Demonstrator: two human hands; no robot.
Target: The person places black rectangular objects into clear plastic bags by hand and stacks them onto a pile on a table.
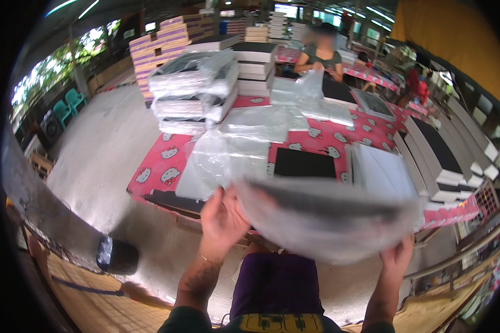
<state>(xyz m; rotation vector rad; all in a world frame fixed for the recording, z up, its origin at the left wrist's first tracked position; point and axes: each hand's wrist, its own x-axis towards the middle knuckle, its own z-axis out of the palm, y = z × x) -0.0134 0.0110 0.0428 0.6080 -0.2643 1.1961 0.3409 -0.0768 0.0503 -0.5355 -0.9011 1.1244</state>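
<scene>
The left hand (222,219) grips the near left edge of a flat dark board wrapped in a clear plastic bag (322,219), fingers curled up against the plastic. The right hand (395,261) holds the same wrapped board from beneath at its near right corner, fingers closed on the edge. The board hangs in the air between the two hands, blurred, just above the near edge of a table covered with a red and pink cartoon-cat cloth (164,164).

On the cloth just beyond the board lies a loose heap of empty clear plastic bags (228,158), and to its right a bare flat black board (304,164). Right of that sits a stack of white sheets (383,169). Further right, a row of black-topped white-edged boards (436,150) leans along the table's right side.

At the far left of the table stands a pile of bagged dark boards (191,91), with a stack of unwrapped black and white boards (255,69) behind it. At the far end another person (319,55) holds a clear bag (308,86) in both hands. Stacks of purple and tan cartons (161,47) stand at the far left, on a grey concrete floor (103,150).
</scene>
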